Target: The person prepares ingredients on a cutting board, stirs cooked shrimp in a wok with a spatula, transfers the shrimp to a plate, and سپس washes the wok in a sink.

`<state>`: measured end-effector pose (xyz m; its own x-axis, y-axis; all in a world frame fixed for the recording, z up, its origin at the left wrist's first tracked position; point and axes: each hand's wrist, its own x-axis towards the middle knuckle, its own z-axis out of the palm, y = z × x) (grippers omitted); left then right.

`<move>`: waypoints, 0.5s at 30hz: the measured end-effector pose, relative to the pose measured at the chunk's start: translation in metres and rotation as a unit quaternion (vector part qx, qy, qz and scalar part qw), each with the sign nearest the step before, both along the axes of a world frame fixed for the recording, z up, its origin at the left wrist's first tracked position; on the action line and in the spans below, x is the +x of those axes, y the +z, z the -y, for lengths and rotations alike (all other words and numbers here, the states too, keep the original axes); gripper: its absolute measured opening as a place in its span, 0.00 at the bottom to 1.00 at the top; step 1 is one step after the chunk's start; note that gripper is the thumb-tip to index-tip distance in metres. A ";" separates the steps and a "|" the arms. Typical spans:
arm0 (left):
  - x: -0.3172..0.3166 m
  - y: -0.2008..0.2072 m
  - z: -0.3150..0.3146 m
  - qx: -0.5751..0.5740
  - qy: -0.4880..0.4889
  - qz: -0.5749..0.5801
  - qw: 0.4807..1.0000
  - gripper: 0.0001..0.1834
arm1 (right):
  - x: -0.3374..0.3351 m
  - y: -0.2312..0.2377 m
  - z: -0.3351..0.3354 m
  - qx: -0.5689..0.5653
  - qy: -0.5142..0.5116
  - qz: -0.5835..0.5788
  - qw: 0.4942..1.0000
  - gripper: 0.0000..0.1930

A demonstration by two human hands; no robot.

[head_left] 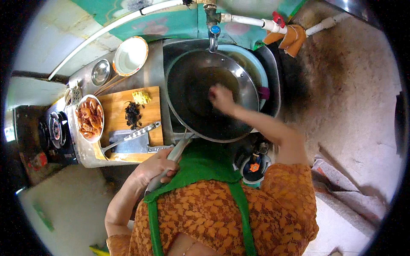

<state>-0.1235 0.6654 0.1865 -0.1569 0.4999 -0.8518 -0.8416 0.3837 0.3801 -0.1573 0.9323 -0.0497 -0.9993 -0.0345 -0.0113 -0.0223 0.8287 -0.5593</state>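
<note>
My left hand [164,166] is wrapped round the long grey handle of a large dark wok [190,111]. The wok is over the sink, under the tap [212,36], with its handle toward my body. Inside the wok, my right hand [222,99] is down near its middle, fingers curled in and slightly blurred. Whatever those fingers hold, if anything, is hidden. A light blue basin [261,70] shows behind the wok's right rim in the sink [276,91].
Left of the sink, a wooden cutting board [113,113] bears chopped yellow and black food, a cleaver [130,143] and a slotted utensil [141,131]. Beside it are a bowl of brownish-red pieces [89,118], a white bowl [130,56], a metal bowl [101,72] and chopsticks [107,85].
</note>
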 end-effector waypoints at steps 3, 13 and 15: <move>0.001 -0.003 0.003 0.008 0.023 0.018 1.000 0.14 | -0.026 -0.013 -0.012 0.008 -0.020 -0.027 0.999 0.09; 0.002 -0.010 0.004 0.016 0.021 0.027 0.999 0.13 | -0.025 -0.018 -0.020 0.029 -0.037 -0.013 0.999 0.09; 0.002 -0.010 0.008 0.017 0.032 0.034 0.999 0.13 | 0.001 0.014 0.007 0.003 0.018 0.068 0.998 0.09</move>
<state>-0.1214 0.6578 0.1767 -0.1327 0.5191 -0.8444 -0.8882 0.3157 0.3337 -0.1561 0.9257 -0.0356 -0.9868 -0.0691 -0.1468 0.0242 0.8320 -0.5543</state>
